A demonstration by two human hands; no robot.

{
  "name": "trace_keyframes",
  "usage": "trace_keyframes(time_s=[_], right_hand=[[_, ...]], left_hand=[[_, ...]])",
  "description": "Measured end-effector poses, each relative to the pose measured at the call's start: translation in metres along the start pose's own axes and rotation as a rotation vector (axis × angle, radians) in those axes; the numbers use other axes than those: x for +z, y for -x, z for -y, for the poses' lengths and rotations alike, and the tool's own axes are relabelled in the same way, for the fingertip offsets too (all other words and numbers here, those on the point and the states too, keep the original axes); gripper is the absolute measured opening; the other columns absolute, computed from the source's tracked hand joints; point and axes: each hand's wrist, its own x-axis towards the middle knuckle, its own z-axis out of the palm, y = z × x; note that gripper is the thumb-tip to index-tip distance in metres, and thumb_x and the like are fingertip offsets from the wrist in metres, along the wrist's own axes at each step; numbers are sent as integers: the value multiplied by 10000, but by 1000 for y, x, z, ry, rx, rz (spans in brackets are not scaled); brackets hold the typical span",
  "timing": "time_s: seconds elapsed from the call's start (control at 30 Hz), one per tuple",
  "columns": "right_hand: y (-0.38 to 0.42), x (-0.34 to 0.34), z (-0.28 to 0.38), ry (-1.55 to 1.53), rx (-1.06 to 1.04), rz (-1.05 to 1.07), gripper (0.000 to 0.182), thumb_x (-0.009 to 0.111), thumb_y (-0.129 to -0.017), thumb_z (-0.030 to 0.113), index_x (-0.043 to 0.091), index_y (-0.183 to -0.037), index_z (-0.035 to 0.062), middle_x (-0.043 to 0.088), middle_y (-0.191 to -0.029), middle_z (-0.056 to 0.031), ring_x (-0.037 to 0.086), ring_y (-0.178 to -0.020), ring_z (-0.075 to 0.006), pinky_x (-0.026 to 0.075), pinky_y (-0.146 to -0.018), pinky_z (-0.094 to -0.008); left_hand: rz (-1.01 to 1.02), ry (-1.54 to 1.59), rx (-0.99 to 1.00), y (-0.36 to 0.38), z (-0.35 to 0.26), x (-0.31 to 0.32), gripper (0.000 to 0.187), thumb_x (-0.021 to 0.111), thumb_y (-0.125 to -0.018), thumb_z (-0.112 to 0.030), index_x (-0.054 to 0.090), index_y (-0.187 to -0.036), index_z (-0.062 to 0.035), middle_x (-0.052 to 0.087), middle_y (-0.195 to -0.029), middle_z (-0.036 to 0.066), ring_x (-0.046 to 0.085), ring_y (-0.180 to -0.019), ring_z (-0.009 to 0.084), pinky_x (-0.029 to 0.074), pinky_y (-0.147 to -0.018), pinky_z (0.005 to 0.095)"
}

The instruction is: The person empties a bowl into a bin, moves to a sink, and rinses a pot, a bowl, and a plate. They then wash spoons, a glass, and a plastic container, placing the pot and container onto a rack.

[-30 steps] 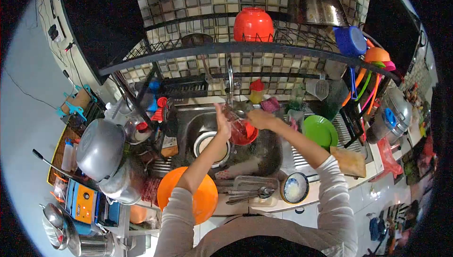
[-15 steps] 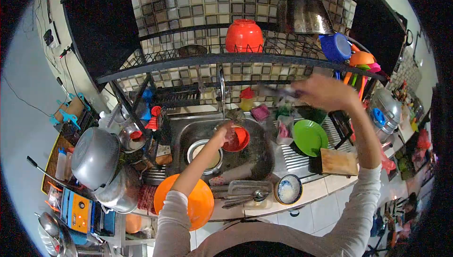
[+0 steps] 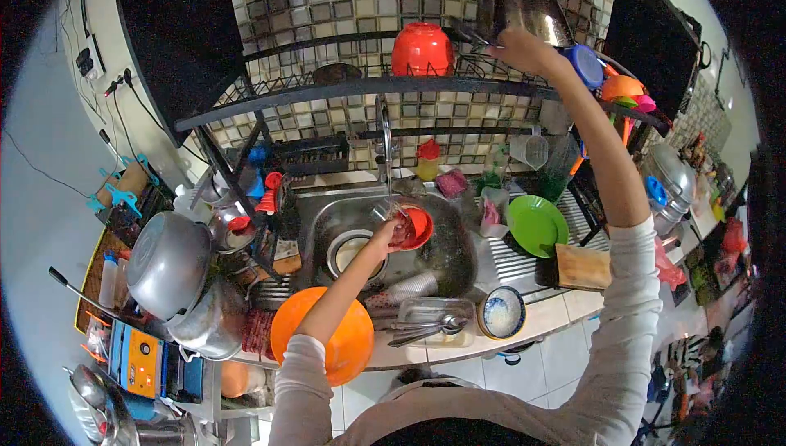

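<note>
My left hand (image 3: 393, 239) is in the sink (image 3: 446, 253), below the tap (image 3: 386, 147), with fingers curled at the rim of a red bowl (image 3: 418, 225). Something clear and shiny shows by its fingertips, too small to make out. Beside that wrist stands a round metal pot (image 3: 336, 258) with pale contents. My right hand (image 3: 528, 51) is raised to the black wire rack (image 3: 327, 90), its fingers closed on a dark slender utensil (image 3: 471, 35). That utensil reaches over the rack, between an upturned red bowl (image 3: 422, 49) and a large metal pot (image 3: 528, 16).
An orange basin (image 3: 348, 348) sits at the counter's front edge. Near it are a clear tray (image 3: 430, 312) with spoons and a patterned bowl (image 3: 501, 313). A green plate (image 3: 538, 226) and a wooden board (image 3: 583, 267) lie right of the sink. Metal pots (image 3: 168, 266) are stacked left.
My right hand has risen from above the drainboard to the rack, carrying the dark utensil. My left hand stays by the red bowl, where a clear shiny thing now shows.
</note>
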Motion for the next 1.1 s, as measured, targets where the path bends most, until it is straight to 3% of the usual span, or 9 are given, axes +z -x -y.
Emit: trace_keyframes(time_s=[0.07, 0.2, 0.27, 0.33, 0.4, 0.63, 0.87, 1.0, 1.1], right_hand=[[-5, -6, 9, 56, 72, 359, 478, 458, -746, 402, 527, -784, -69, 529, -779, -240, 509, -783, -361, 407, -685, -395], [-1, 27, -6, -99, 81, 12, 426, 533, -689, 355, 533, -729, -69, 529, -702, -231, 521, -718, -352, 420, -644, -390], [-1, 12, 3, -101, 8, 197, 347, 570, -630, 283, 526, -676, -58, 514, -668, -238, 518, -678, -347, 418, -609, -390], [3, 2, 7, -194, -8, 162, 292, 546, -611, 236, 517, -667, -49, 511, -657, -232, 506, -662, -361, 409, -588, -389], [9, -9, 14, -283, 198, 277, 291, 554, -596, 241, 526, -715, -23, 516, -709, -227, 509, -707, -347, 401, -602, -376], [8, 1, -1, -316, 86, 347, 490, 597, -565, 253, 503, -956, -26, 523, -892, -197, 489, -863, -305, 391, -736, -333], [7, 10, -11, -222, 22, 307, 572, 634, -549, 365, 513, -945, -28, 519, -912, -194, 492, -869, -287, 385, -745, -328], [9, -27, 2, -204, 117, 485, 659, 617, -556, 491, 513, -943, -32, 524, -920, -185, 496, -859, -297, 386, -745, -313], [13, -20, -5, -87, 37, 343, 514, 604, -580, 465, 562, -737, -23, 533, -735, -167, 514, -758, -270, 391, -670, -359]], left_hand=[[4, 3, -5, 3, 3, -1, 353, 441, -749, -400, 471, -985, -139, 513, -956, 33, 478, -861, 181, 355, -728, 402], [-34, -20, -17, 11, 0, 7, 305, 424, -758, -372, 486, -951, -144, 533, -905, 26, 471, -847, 167, 358, -698, 386], [-4, -32, -27, 11, 2, 6, 289, 417, -761, -363, 492, -937, -146, 538, -891, 25, 469, -845, 163, 356, -694, 379], [-12, -15, -36, 14, 0, 8, 246, 483, -714, -334, 492, -905, -179, 530, -820, -3, 493, -782, 158, 359, -639, 340], [-6, -19, -32, 14, 1, 10, 249, 460, -730, -341, 497, -909, -172, 533, -852, 0, 489, -802, 161, 352, -663, 354], [-10, 13, -28, 9, 11, 9, 275, 438, -747, -349, 497, -939, -162, 538, -921, 6, 486, -839, 169, 345, -695, 374], [7, -2, -1, 20, 8, 18, 249, 499, -701, -333, 489, -894, -177, 518, -812, -5, 476, -755, 172, 337, -676, 396], [11, 12, -13, 25, 6, 21, 284, 523, -682, -334, 488, -903, -159, 518, -819, 5, 475, -774, 182, 343, -691, 408], [-17, -26, -5, 23, 5, 22, 311, 523, -681, -340, 479, -920, -146, 518, -851, 19, 476, -802, 197, 348, -706, 420]])
